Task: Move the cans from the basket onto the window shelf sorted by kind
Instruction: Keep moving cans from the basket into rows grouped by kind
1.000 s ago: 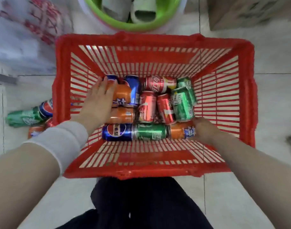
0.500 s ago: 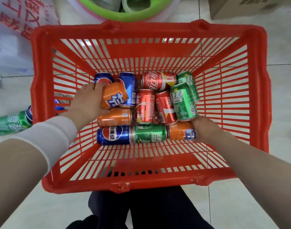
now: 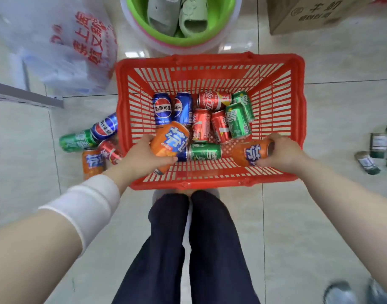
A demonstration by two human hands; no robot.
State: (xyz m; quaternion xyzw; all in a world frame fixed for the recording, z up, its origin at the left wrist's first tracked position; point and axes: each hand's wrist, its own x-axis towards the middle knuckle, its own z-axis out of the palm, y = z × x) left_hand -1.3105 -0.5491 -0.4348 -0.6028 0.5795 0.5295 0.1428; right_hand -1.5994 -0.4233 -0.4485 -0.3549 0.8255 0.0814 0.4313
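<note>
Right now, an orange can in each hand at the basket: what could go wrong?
The right hand grips its orange metal can by one end only; it may slip into the red slatted plastic basket.
The left hand holds an orange can right beside a green can, which it might knock.
Loose cans on the tiled floor beside the basket could be kicked.

Lone head-worn camera, wide-angle.
Faces steeply down, close over red slatted plastic basket [image 3: 210, 61] on pale tiled floor [image 3: 287, 238].
</note>
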